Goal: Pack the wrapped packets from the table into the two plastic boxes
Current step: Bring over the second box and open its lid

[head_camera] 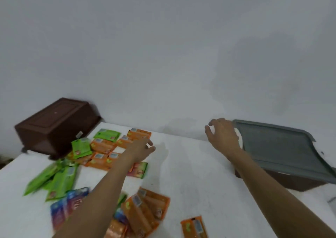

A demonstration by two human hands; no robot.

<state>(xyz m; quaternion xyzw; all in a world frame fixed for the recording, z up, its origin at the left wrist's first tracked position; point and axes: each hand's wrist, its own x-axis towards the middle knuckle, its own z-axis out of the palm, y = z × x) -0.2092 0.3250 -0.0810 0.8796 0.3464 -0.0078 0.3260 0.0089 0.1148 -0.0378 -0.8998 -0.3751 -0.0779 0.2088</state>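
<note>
1. Two bare hands reach out over the white bench (190,174), both arms stretched toward its far edge.
2. The left hand (141,151) hovers above the far-left spread of packets, fingers loosely curled and holding nothing.
3. The right hand (222,135) is at the far-left corner of the grey lid (278,150), fingers spread wide and bent like a claw. It holds nothing, and whether it touches the lid cannot be told.
4. The grey lid lies tilted over a brown box (291,183) at the bench's right edge.
5. An upturned brown box (54,126) sits bottom-up at the far-left corner, against the wall (163,46).
6. Orange packets (103,146) and green packets (107,134) lie overlapping just beside the upturned box, partly under the left forearm.
7. More green packets trail toward the left edge, with blue packets (72,201) nearer the near edge.
8. A second heap of orange packets lies by the near edge, and a lone orange packet (194,226) lies apart to its right.
</note>
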